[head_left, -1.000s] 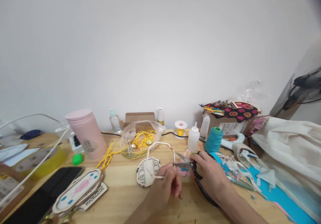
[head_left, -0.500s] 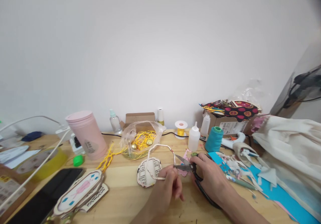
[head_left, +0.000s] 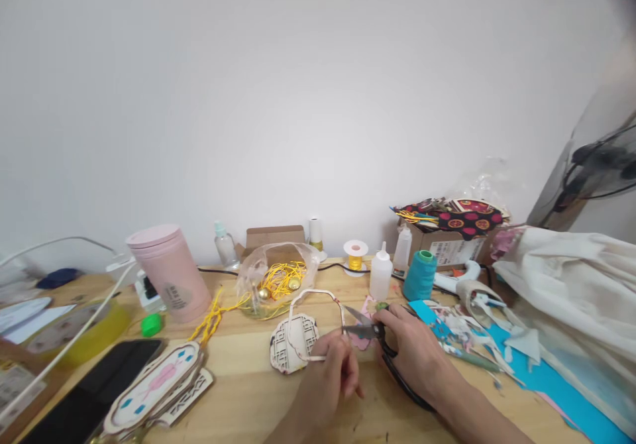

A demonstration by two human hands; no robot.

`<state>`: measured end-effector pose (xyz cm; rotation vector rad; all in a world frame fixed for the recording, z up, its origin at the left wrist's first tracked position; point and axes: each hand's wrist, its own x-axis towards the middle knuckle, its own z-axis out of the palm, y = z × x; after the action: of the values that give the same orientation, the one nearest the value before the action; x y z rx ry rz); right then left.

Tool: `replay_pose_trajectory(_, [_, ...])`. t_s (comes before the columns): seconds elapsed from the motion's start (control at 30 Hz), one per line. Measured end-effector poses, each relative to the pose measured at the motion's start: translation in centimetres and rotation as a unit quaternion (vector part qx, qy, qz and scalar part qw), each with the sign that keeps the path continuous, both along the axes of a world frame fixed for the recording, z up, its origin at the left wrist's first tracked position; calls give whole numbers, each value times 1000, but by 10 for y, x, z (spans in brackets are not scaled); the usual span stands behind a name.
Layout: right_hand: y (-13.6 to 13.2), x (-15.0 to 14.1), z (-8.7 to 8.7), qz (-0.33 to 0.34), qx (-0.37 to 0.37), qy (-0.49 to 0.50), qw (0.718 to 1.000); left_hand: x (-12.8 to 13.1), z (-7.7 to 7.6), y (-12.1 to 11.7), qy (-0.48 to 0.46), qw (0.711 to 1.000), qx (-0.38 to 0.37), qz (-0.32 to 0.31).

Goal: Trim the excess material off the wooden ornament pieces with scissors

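My left hand (head_left: 328, 379) pinches the lower right edge of a thin pale frame-shaped cut-out (head_left: 314, 296), holding it tilted above the table. My right hand (head_left: 416, 351) grips black scissors (head_left: 370, 329); their open blades point left at the frame's right edge, close to my left fingers. Beneath the frame a round lattice-cut wooden piece (head_left: 291, 346) lies flat on the wooden table (head_left: 238, 378). A small pink scrap (head_left: 361, 342) shows under the blades.
A pink tumbler (head_left: 169, 276), plastic bag of gold cord and bells (head_left: 278, 278), glue bottle (head_left: 381, 274) and teal thread spool (head_left: 420, 274) stand behind. A phone (head_left: 92, 391) and stacked ornament pieces (head_left: 156, 381) lie left. Blue paper scraps (head_left: 497, 351) and cream cloth (head_left: 571, 291) fill the right.
The hands, frame and scissors stay almost as they were; the scissor blades have closed slightly on the frame's edge. The view has shifted a little.
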<state>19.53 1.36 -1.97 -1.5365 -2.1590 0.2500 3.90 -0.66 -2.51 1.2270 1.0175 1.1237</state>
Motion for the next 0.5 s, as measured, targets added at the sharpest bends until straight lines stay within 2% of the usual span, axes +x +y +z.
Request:
replay_pose_trajectory(0.33, [-1, 0, 3, -2, -25, 16, 1000, 1, 2, 0, 21, 1000, 2, -15])
replay_pose_trajectory(0.5, [-1, 1, 1, 7, -11, 33, 999, 1, 1, -1, -10, 1000, 1, -17])
